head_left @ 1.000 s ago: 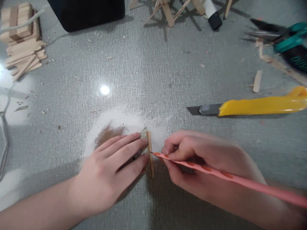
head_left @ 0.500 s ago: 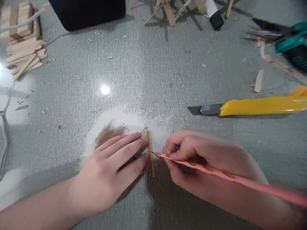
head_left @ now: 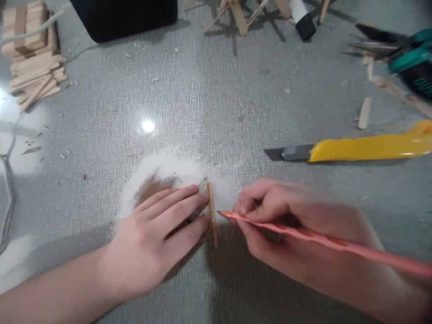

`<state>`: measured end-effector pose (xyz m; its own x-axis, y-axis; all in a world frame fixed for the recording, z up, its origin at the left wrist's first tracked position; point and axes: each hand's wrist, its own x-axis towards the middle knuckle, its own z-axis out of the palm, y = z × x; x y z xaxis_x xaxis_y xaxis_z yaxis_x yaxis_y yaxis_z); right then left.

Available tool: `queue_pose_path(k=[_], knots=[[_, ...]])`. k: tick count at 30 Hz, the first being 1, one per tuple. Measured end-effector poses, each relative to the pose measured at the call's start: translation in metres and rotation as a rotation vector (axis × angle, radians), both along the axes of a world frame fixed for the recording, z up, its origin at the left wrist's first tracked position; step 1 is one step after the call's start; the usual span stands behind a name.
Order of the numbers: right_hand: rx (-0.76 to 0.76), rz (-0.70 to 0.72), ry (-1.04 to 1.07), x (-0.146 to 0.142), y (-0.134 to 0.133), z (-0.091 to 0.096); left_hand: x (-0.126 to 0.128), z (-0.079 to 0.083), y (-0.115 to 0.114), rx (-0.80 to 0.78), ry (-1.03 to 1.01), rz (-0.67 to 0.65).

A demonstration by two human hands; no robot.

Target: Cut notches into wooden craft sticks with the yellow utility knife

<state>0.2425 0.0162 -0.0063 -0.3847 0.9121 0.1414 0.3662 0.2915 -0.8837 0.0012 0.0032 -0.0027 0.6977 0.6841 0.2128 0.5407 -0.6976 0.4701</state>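
A short, narrow wooden stick [head_left: 213, 222] lies almost upright in the head view, on the table's grey surface. My left hand [head_left: 151, 238] rests palm down to its left, fingers stretched out, with fingertips at the stick's edge. Under those fingers is a thin, clear piece [head_left: 203, 183], mostly hidden; its kind cannot be made out. Between thumb and fingers, my right hand [head_left: 270, 211] grips a pink pencil [head_left: 297, 231] with orange-red grip hollows. Its dark point is just right of the stick, slightly apart from it.
A yellow utility knife [head_left: 354, 148] lies beyond my right hand, blade out to the left. Green-handled pliers [head_left: 410, 56] are at the far right. Stacked craft sticks [head_left: 32, 36], a black object [head_left: 128, 18] and a stick structure [head_left: 238, 18] stand along the back.
My right hand has drawn the pencil slightly right and up, so its point has come off the stick. My left hand and the stick stay in place.
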Motion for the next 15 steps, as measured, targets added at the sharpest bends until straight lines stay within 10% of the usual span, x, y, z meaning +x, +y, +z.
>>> queue_pose_path(k=[15], knots=[[0.578,0.476,-0.404,-0.0004,-0.0075,-0.0047,-0.0007,-0.0008,-0.003,0.127,0.016,0.048]])
